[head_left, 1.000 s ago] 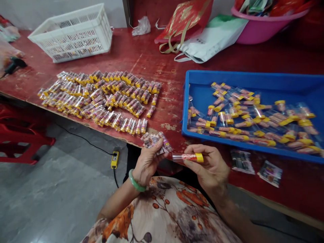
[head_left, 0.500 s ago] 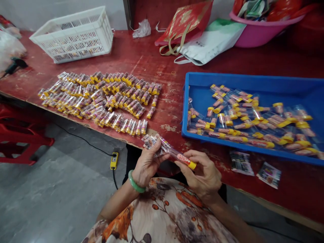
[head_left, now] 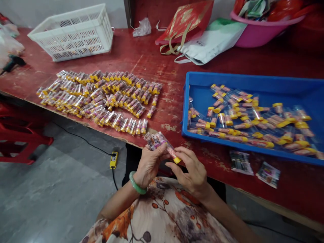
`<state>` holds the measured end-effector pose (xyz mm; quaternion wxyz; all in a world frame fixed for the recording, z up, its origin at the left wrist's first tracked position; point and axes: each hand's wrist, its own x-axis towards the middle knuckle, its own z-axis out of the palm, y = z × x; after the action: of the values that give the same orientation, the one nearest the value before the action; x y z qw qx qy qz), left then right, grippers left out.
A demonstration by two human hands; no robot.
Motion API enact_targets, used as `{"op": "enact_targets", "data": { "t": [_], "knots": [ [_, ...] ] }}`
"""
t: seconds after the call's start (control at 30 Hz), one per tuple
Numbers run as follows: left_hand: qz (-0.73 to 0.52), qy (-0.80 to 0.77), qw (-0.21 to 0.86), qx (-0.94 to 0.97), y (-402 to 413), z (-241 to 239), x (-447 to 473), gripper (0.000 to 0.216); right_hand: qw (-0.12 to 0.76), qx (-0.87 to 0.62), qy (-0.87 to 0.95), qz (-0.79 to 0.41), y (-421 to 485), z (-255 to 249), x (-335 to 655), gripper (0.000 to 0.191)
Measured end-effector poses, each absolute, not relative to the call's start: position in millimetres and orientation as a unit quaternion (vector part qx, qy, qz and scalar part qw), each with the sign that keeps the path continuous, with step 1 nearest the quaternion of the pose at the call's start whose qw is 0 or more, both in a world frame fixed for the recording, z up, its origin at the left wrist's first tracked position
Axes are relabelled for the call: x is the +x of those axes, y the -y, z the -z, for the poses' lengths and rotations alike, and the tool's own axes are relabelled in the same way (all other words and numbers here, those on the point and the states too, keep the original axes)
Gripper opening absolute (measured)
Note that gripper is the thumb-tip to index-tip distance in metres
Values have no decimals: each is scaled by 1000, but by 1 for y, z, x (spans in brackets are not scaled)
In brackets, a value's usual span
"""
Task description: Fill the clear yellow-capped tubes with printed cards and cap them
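Observation:
My left hand (head_left: 151,164), with a green bangle on the wrist, is closed on a small bunch of printed clear plastic sleeves (head_left: 153,140). A clear tube of pink pellets with a yellow cap (head_left: 177,160) lies mostly within the top sleeve, its capped end toward me. Beside that cap is my right hand (head_left: 192,170), fingertips at the tube's end and thumb held apart below it. Rows of sleeved tubes (head_left: 121,94) lie on the table to the left. To the right, a blue tray (head_left: 202,79) holds loose yellow-capped tubes (head_left: 243,126).
Two packs of printed sleeves (head_left: 241,162) rest before the tray. Behind stand a white crate (head_left: 76,40), a red bag (head_left: 187,20), a white bag (head_left: 212,42) and a pink basin (head_left: 263,32). A red stool (head_left: 22,135) and a yellow power strip (head_left: 113,160) are below left.
The tube has slid up and left into the printed sleeve, so less of it sticks out. My right hand has moved left with it, and its thumb has come off the cap.

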<state>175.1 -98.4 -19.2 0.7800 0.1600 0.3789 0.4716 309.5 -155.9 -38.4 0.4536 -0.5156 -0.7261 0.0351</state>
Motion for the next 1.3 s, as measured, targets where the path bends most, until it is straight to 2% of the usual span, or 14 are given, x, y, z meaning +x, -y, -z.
{"op": "enact_targets", "data": {
  "t": [0.1, 0.23, 0.5, 0.73, 1.03, 1.3],
  "knots": [
    [-459, -380, 786, 164, 98, 19, 173, 29, 474, -493, 715, -141, 151, 32, 313, 37],
    [-426, -373, 806, 176, 101, 17, 174, 30, 509, -519, 668, -160, 144, 28, 316, 34],
    [-395, -361, 820, 202, 106, 13, 176, 35, 558, -540, 535, -332, 137, 18, 311, 26],
    [-382, -378, 816, 212, 110, 16, 179, 33, 550, -554, 535, -323, 141, 15, 310, 20],
    [-374, -389, 815, 209, 110, 20, 176, 39, 536, -559, 557, -298, 141, 20, 308, 24],
    [-379, -364, 825, 207, 109, 20, 174, 31, 508, -540, 615, -269, 143, 14, 316, 24]
  ]
}}
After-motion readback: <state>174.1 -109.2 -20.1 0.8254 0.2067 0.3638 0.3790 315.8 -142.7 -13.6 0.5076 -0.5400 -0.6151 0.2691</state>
